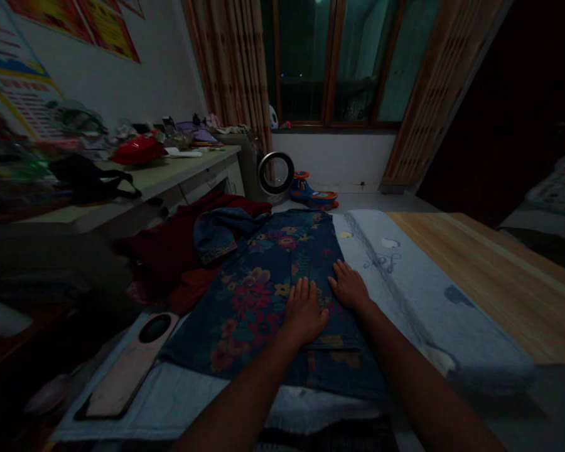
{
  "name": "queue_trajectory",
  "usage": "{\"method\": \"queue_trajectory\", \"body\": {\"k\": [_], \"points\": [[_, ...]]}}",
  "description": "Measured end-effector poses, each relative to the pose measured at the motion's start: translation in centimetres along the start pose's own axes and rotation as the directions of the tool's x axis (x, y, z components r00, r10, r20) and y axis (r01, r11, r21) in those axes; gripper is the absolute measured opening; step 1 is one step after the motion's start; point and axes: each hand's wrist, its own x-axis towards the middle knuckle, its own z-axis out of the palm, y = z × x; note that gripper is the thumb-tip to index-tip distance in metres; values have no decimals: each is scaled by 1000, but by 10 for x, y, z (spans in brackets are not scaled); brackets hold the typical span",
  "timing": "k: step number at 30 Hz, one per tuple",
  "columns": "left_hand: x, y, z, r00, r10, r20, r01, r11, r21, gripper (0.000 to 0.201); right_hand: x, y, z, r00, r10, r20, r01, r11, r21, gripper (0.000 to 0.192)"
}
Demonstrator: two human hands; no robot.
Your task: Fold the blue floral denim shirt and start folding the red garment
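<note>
Dim room, dark window [339,59], curtains [233,59], cluttered desk [160,176]

The room is dim, with black night behind the window [339,59], which gives no light. Away from it, toward the frame's edges, things darken, smear and bend, and the near left corner is blurred.

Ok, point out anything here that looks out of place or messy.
Both hands, left hand and right hand, lie flat on the floral garment, which is spread smooth. Odd bits: a denim piece crumpled on the red cloth beside it, and a phone lying askew at the blanket's edge.
</note>
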Motion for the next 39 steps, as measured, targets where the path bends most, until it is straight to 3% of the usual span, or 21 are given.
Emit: {"method": "queue_trajectory", "body": {"k": [5, 9, 11, 14, 25, 30, 34, 39], "points": [[-1, -2, 1, 988, -22, -151, 17, 999, -35, 60, -12, -1, -14, 999, 36, -9, -36, 998, -43, 54], [-2, -2, -1, 966, 22, -259, -24, 1000, -5, 45, -34, -18, -22, 990, -136, -46, 138, 989, 47, 48], [-2, -1, -2, 970, 25, -243, -25, 1000, 5, 41, -46, -27, -19, 975, -217, -47, 221, 969, 109, 48], [-3, 2, -1, 982, 17, -188, -12, 999, 30, 41, -57, -35, -10, 970, -243, -23, 244, 959, 144, 48], [-8, 3, 8, 988, 18, -154, -7, 997, 74, 54, -53, -21, -6, 996, -85, -22, 86, 996, 39, 60], [-9, -2, 3, 984, 27, -178, -20, 999, 41, 50, -51, -14, -6, 1000, -20, 6, 20, 999, 34, 60], [-13, -3, -6, 982, 69, -177, -71, 997, -3, 41, -55, -12, -14, 999, 32, -39, -31, 999, 6, 55], [-26, 0, -6, 994, 80, -68, -82, 996, -21, 51, -76, -29, -19, 983, -173, -55, 177, 979, 103, 50]]}}
